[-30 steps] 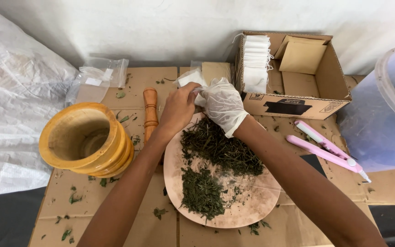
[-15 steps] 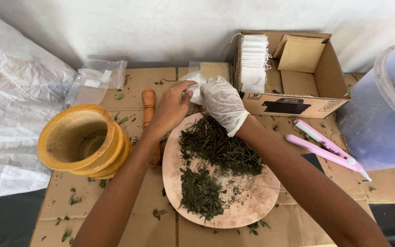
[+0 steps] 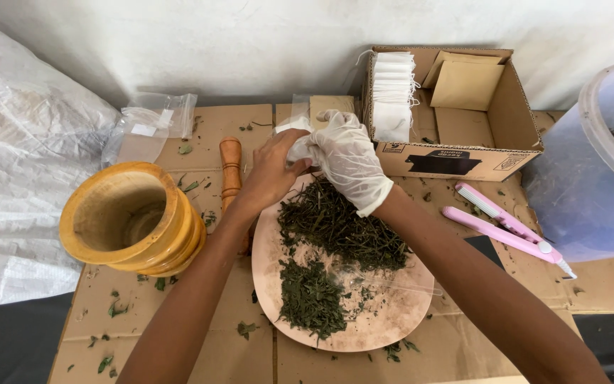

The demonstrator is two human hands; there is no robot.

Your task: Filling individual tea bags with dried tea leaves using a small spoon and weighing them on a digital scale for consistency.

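Head view: the bare left hand (image 3: 273,173) and the right hand in a white disposable glove (image 3: 348,160) meet above the far rim of the round pinkish wooden plate (image 3: 392,323). Both sets of fingers are pinched closed on a small white paper filter bag (image 3: 298,148), held in the air between them just over the plate's edge.

The plate carries two heaps of dark green dried leaves (image 3: 328,249) (a few crumbs lie scattered on the cardboard-covered table (image 3: 179,334) too). To the left stands a yellow wooden mortar (image 3: 131,219), tilted towards the camera, its hollow showing no contents; a turned wooden pestle (image 3: 231,171) lies just beside it.

Behind the hands, an open brown cardboard box (image 3: 463,160) holds an upright stack of white filter bags (image 3: 392,96). A pink handheld sealer (image 3: 502,226) lies right of the plate, near a translucent plastic tub (image 3: 605,142) with some dried leaves inside.
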